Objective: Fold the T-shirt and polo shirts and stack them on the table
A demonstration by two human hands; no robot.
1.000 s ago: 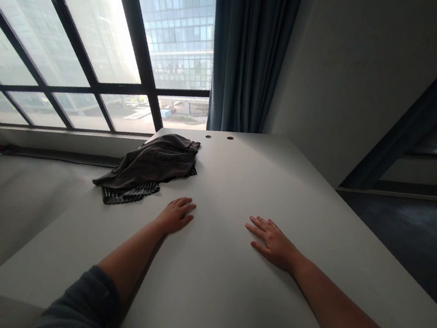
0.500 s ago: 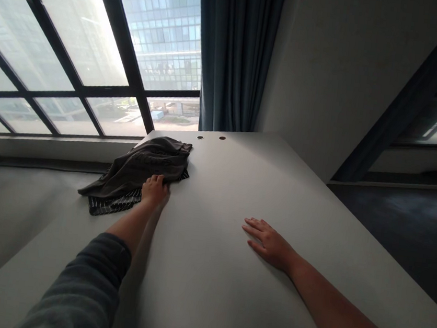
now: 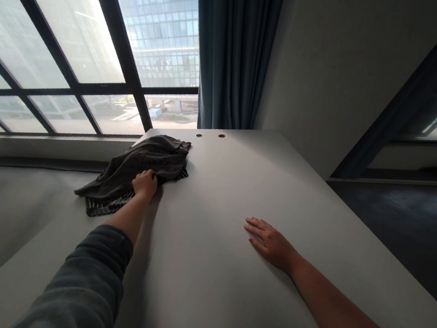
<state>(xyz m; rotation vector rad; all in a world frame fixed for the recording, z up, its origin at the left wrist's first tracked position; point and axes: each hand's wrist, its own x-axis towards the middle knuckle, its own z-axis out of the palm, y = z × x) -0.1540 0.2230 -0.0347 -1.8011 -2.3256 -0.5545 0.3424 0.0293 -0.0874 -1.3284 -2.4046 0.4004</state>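
Observation:
A crumpled dark grey garment [image 3: 140, 160], its exact kind unclear, lies towards the far left of the white table [image 3: 206, 268]. Black cloth with white stripes [image 3: 105, 205] shows from under its near edge and at its right corner. My left hand [image 3: 145, 183] is closed on the near edge of the dark garment, fingers curled over the fabric; the fingertips are partly hidden. To the right, my right hand [image 3: 267, 239] lies flat on the table with fingers stretched out, holding nothing and well apart from the cloth.
Two round holes [image 3: 221, 136] are set in the table near its far edge. Beyond stand a blue curtain [image 3: 234, 55] and a large black-framed window [image 3: 81, 88]. A grey wall [image 3: 322, 81] rises at the far right, with dark floor [image 3: 401, 221] beside the table.
My left hand has shifted slightly left along the garment's near edge, its fingers now closed over the fabric. My right hand stays in place. The view has tilted very slightly.

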